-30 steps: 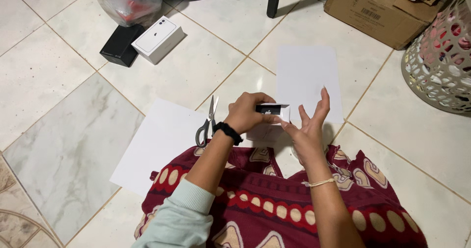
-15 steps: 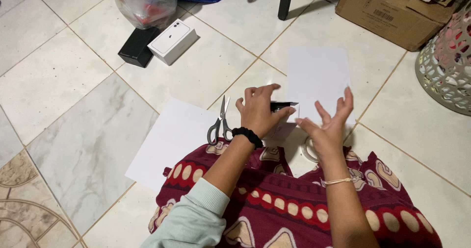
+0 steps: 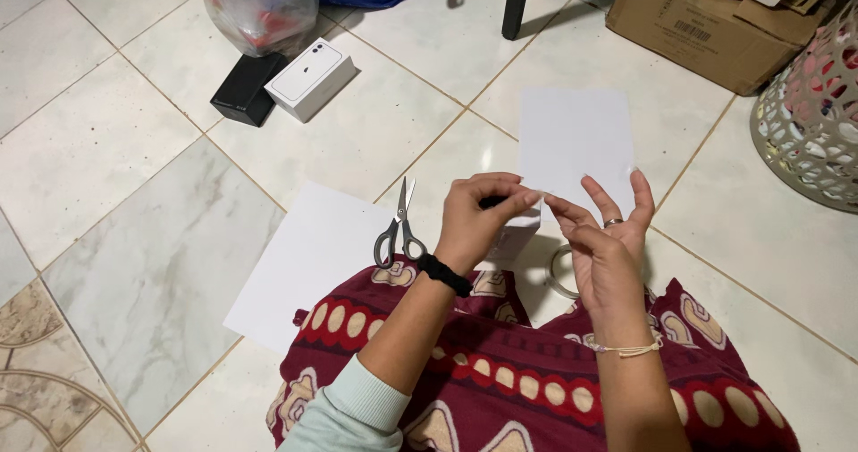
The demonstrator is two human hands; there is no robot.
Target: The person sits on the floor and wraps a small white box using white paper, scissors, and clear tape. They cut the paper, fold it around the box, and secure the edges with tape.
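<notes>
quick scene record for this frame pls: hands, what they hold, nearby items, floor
left hand: closed on a small dark object, only partly visible, kind unclear
right hand: fingers spread, fingertips meeting the left hand's
scissors: lying on the large white sheet, beside the left hand
small white sheet: flat on the floor beyond the hands
tape roll: clear, under the right hand
floor: pale tiles

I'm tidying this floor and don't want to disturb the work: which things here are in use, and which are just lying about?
In use:
left hand, pinching a small dark object
right hand
white paper sheet
grey-handled scissors
clear tape roll
large white sheet

Lying about:
white phone box
black box
plastic bag
cardboard box
woven basket
</notes>
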